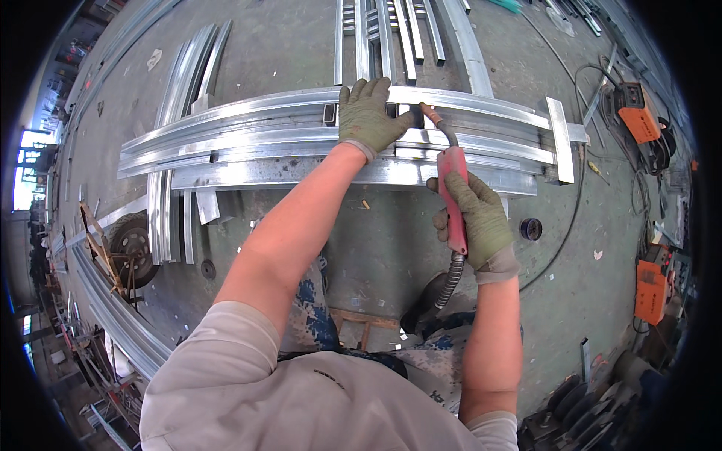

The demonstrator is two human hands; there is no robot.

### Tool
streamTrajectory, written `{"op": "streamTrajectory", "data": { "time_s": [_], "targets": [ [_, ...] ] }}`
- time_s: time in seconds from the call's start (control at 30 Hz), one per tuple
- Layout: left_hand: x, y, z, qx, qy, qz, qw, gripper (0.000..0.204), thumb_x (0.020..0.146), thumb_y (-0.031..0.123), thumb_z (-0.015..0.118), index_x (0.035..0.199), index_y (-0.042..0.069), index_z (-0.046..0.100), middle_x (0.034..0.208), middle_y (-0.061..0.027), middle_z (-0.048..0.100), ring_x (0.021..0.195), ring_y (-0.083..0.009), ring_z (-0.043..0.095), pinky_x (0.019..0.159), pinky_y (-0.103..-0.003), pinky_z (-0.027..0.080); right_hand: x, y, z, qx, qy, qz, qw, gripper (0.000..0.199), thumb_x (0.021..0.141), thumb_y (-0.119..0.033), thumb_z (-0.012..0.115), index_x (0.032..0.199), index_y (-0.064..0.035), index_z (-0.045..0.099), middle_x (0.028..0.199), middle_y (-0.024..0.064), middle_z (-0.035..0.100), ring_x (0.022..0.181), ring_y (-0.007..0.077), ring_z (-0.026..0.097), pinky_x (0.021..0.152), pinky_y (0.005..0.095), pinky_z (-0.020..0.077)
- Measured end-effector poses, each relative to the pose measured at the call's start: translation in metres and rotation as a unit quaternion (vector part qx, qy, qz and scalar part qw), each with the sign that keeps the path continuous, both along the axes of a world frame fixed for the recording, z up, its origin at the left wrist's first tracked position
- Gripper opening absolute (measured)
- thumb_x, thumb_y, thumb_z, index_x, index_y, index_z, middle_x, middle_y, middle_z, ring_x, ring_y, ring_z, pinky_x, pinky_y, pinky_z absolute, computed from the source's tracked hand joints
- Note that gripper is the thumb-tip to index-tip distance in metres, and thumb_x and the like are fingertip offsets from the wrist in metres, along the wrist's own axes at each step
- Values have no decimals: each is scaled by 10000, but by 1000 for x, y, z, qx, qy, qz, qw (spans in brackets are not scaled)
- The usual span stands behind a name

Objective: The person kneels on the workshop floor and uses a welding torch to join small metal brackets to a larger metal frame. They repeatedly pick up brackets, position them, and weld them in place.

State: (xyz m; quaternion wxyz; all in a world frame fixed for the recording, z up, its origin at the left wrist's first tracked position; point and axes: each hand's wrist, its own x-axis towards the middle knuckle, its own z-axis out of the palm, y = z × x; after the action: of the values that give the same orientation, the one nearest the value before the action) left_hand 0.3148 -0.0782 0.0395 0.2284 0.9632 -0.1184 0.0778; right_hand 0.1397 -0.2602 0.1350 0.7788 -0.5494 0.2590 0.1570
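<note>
My left hand, in a green work glove, lies with fingers stretched over the shiny steel profiles. Its thumb points right, toward a copper-coloured torch nozzle. Wrapped round the red handle of a welding torch is my gloved right hand. The torch's bent neck rises up and left, its nozzle close to the profiles just right of my left thumb. Whether the nozzle touches metal I cannot tell. A small open tube end shows left of my left hand. The steel beneath my palm is hidden.
Long steel tubes extend away at the far side; more profiles lie at left. An upright-looking short steel piece sits at the right end. Orange welding machines and a black cable are at right. A wheel stands left.
</note>
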Motion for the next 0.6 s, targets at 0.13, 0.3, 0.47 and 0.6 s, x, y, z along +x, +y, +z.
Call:
{"op": "streamTrajectory", "data": {
  "time_s": [0.13, 0.3, 0.47, 0.6],
  "targets": [
    [4, -1, -5, 24, 12, 2, 1000, 909, 777, 662, 739, 1461, 88, 568, 1534, -135, 546, 1502, -334, 404, 1276, -531, 203, 4, 6, -2, -8, 10, 6, 1000, 535, 999, -383, 729, 1354, -5, 598, 1105, 74, 720, 615, 134, 657, 483, 275, 537],
    [2, -4, -1, 37, 15, 1, 999, 839, 837, 621, 687, 1499, 124, 548, 1559, -112, 524, 1525, -313, 375, 1288, -529, 169, 16, 12, -6, -15, 25, 15, 999, 524, 1011, -377, 713, 1356, -4, 586, 1113, 82, 712, 612, 140, 656, 474, 278, 533],
    [-1, -4, 3, 39, 26, -4, 999, 797, 873, 595, 648, 1513, 132, 541, 1568, -98, 517, 1534, -304, 365, 1294, -533, 151, 21, 11, -13, 6, 38, 16, 999, 527, 1008, -379, 718, 1346, 1, 583, 1103, 84, 710, 607, 143, 655, 475, 284, 533],
    [0, -4, 3, 41, 29, 1, 999, 792, 874, 585, 652, 1511, 128, 542, 1562, -98, 523, 1528, -305, 374, 1293, -536, 152, 20, 13, -14, -2, 38, 10, 999, 512, 1015, -369, 710, 1345, 2, 586, 1095, 79, 708, 606, 140, 653, 474, 285, 525]
  ]
}}
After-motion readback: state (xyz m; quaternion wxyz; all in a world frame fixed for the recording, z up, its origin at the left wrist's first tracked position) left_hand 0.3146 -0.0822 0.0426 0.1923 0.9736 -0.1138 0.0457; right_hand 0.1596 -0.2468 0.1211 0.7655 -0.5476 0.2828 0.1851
